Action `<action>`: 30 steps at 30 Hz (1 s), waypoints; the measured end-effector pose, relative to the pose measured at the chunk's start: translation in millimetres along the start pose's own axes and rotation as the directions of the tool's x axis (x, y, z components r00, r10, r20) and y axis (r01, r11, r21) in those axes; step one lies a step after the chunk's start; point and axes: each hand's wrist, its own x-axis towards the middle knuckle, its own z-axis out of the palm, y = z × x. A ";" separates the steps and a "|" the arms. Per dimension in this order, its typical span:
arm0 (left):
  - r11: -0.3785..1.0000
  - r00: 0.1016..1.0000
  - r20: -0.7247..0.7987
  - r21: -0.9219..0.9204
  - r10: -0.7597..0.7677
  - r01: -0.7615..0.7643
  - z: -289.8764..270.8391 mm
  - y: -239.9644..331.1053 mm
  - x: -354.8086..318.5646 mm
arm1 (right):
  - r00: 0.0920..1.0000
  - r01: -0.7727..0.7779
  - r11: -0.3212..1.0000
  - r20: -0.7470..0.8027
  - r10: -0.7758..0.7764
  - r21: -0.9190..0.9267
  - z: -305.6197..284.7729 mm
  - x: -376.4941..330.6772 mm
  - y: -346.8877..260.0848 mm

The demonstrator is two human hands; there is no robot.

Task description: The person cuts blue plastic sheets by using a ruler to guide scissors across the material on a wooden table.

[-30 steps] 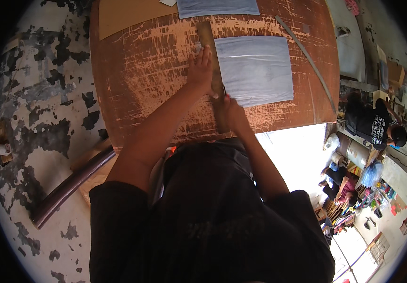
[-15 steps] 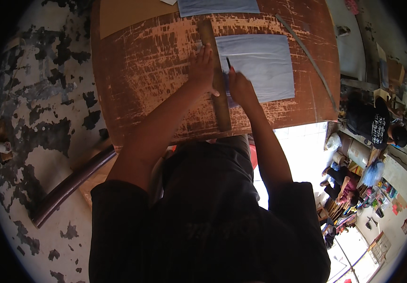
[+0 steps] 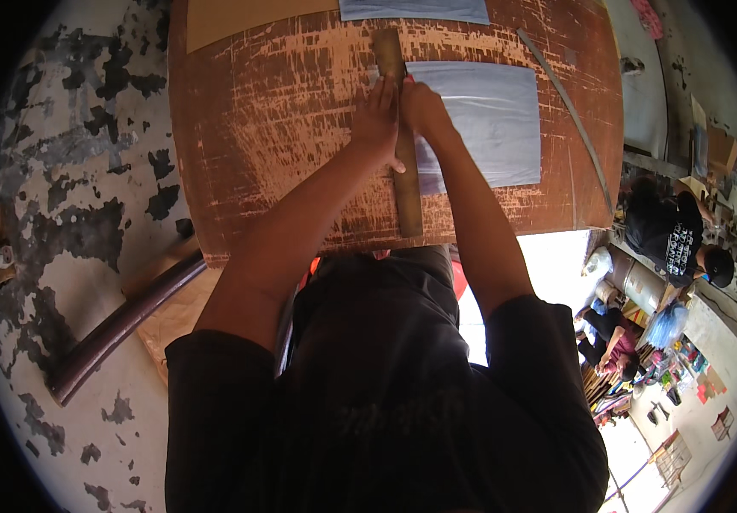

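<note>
A brown flat straightedge (image 3: 408, 201) lies lengthwise on the worn table, along the left edge of a blue-grey sheet (image 3: 497, 128). My left hand (image 3: 377, 124) presses down on it, fingers stretched forward and thumb out across it. Close beside, at the straightedge's right side near its far end, my right hand (image 3: 425, 109) is closed on a slim tool. Only a bit of red (image 3: 409, 79) shows at its fingers; the tool's working end is hidden. Part of the sheet lies under my right hand and forearm.
The scratched reddish-brown table (image 3: 274, 111) carries a tan board (image 3: 253, 19) at far left and another blue-grey sheet (image 3: 415, 8) at the far edge. A thin grey strip (image 3: 567, 111) lies at right. Two people (image 3: 668, 231) are off to the right; a dark roll (image 3: 125, 329) leans left.
My right hand has moved forward, away from me, along the straightedge toward its far end. The black shaft seen above the fist earlier no longer shows. My left hand stays on the straightedge.
</note>
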 end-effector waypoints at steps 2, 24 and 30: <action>1.000 1.000 0.014 -0.006 -0.006 0.006 -4.5 -1.6 1.8 | 0.999 -0.032 0.999 0.021 0.031 0.029 -3.5 -18.6 -3.7; 0.999 0.999 -0.018 -0.014 -0.033 0.032 0.3 -4.9 -5.3 | 0.999 -0.009 0.990 -0.040 0.015 0.143 -11.1 -141.9 22.0; 0.997 1.000 -0.012 -0.076 -0.008 0.007 -4.4 -5.0 -0.7 | 0.987 0.088 0.994 -0.131 -0.097 -0.069 -2.8 5.0 13.3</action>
